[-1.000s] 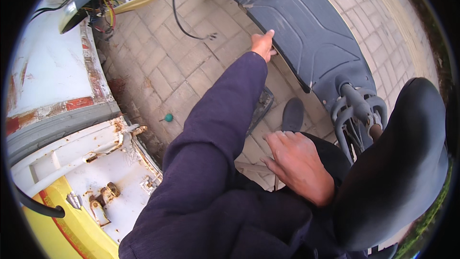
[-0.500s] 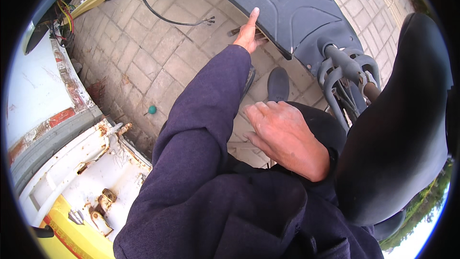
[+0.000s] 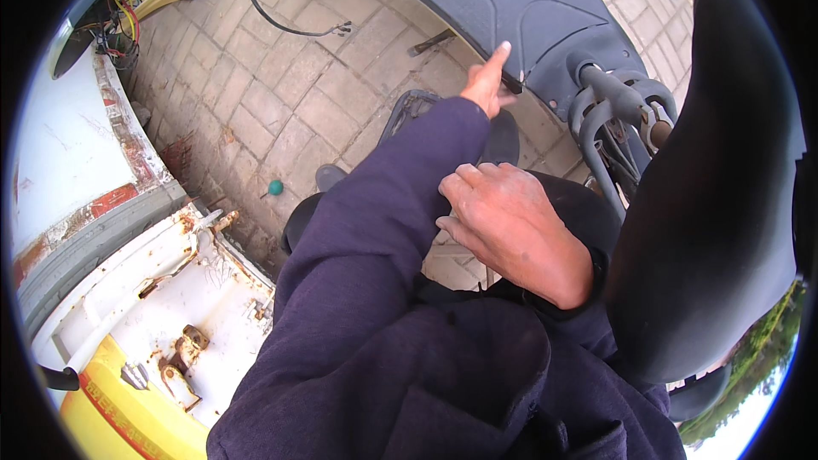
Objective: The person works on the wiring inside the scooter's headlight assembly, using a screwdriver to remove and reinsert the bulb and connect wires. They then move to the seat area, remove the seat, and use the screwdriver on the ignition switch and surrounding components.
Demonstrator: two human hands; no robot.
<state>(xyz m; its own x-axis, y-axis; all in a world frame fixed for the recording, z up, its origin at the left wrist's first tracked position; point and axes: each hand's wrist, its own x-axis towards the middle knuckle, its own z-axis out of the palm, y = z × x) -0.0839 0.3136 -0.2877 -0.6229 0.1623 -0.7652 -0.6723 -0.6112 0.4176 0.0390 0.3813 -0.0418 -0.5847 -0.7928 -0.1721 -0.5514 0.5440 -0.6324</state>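
A dark grey scooter footboard (image 3: 503, 0) with moulded grooves stretches across the upper middle. At its lower edge, by a black corner piece, is my left hand (image 3: 486, 87), thumb stretched out over the edge. Its other fingers are partly hidden below the edge; the hand looks open, with nothing visible in it. My right hand (image 3: 520, 226) lies nearer me, over my dark-trousered leg, back upward. Its fingers are curled and their tips are out of sight, so anything held there is hidden. A black scooter seat (image 3: 707, 196) is to its right.
Grey metal frame tubes (image 3: 613, 94) join the footboard on the right. A black cable (image 3: 285, 25) with bare ends lies on the paving. A green ball-shaped object (image 3: 275, 187) rests at left, near a rusty white panel (image 3: 204, 324). Loose coloured wires (image 3: 128, 17) hang at upper left.
My left hand has moved right along the footboard's edge to its black corner. My right hand has stayed almost where it was, still curled.
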